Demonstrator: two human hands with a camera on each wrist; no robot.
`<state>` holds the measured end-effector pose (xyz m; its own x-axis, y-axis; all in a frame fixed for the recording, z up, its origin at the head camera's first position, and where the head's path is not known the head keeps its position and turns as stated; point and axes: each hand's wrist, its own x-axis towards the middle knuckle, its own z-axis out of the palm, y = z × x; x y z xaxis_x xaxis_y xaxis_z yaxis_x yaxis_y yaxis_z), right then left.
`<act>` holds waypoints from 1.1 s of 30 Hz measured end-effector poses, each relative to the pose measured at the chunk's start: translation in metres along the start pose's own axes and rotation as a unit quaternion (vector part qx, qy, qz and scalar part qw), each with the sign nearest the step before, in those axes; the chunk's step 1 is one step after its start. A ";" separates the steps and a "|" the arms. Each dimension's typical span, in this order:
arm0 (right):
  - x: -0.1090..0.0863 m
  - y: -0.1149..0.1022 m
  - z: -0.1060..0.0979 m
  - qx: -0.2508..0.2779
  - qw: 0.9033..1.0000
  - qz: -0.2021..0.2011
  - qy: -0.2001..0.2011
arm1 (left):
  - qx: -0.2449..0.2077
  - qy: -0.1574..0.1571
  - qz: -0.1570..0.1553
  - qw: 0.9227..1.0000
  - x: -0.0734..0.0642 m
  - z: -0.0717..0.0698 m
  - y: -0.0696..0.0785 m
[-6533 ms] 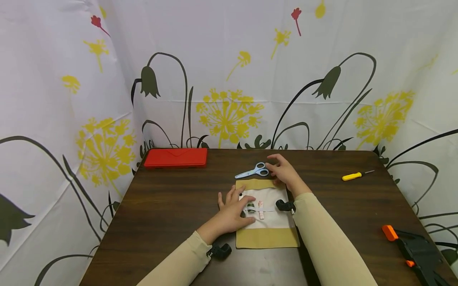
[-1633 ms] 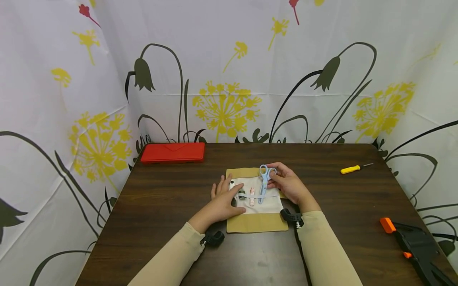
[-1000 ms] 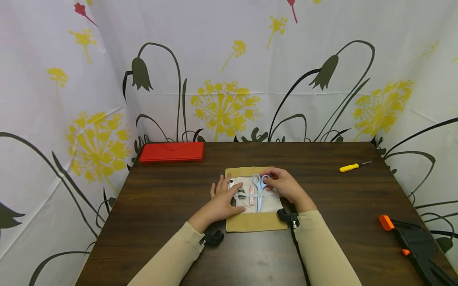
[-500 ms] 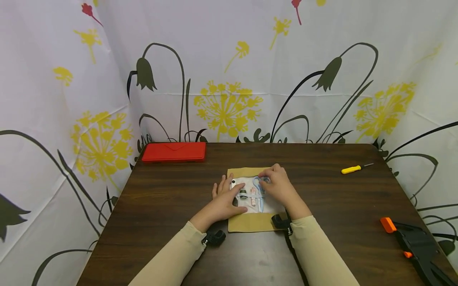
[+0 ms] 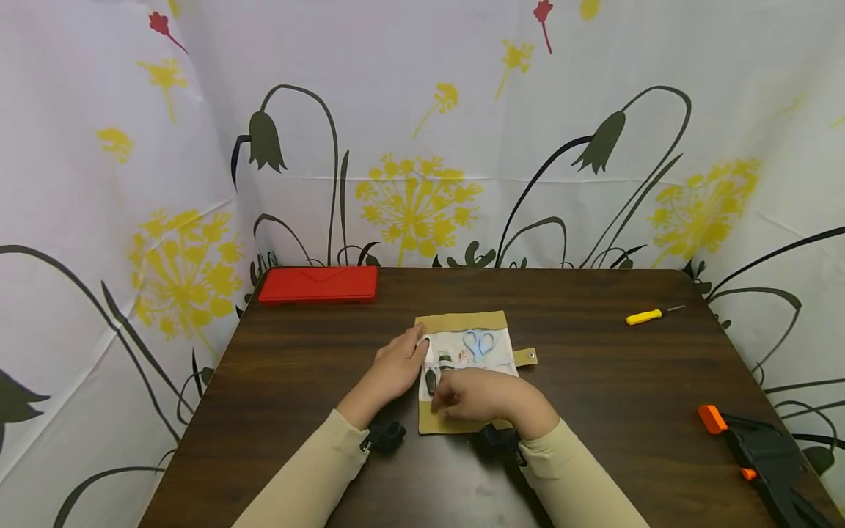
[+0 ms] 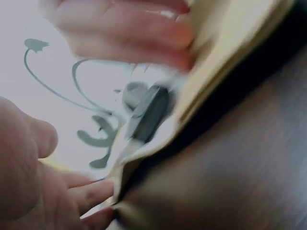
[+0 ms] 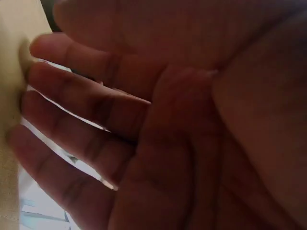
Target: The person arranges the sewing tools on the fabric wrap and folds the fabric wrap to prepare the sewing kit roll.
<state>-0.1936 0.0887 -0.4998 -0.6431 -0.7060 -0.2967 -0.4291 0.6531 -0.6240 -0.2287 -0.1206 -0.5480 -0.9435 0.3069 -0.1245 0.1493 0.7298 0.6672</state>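
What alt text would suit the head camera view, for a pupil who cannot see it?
A person's left hand rests at the left edge of an open tan pouch holding blue scissors, the right hand over its lower part. Also on the dark table: a red case, yellow screwdriver and black clamp.

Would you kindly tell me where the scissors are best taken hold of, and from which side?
Probably by the finger rings, pinched from above and the far side: the scissors lie with these toward the far edge of the pouch, uncovered, while the right hand hides the nearer end.
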 end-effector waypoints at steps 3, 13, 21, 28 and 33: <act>-0.004 -0.003 -0.003 -0.006 1.000 0.019 -0.020 | 0.049 -0.009 -0.001 0.999 -0.003 -0.010 -0.001; -0.022 0.003 -0.019 -0.032 0.995 0.089 -0.014 | 0.209 -0.014 0.014 0.978 -0.017 -0.021 -0.004; -0.027 0.041 -0.034 -0.015 0.992 0.110 0.056 | 0.242 -0.022 0.025 0.970 -0.022 -0.016 0.008; -0.029 0.077 -0.038 0.025 0.990 0.080 0.110 | 0.238 0.020 0.071 0.969 -0.017 -0.009 0.010; -0.030 0.089 -0.035 -0.011 0.978 0.137 0.156 | 0.182 0.009 0.085 0.980 -0.011 -0.007 0.001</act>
<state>-0.2348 0.1771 -0.5212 -0.8970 -0.3874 -0.2129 -0.2243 0.8139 -0.5360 -0.2204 -0.1281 -0.5407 -0.9010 0.4335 -0.0187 0.3963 0.8397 0.3713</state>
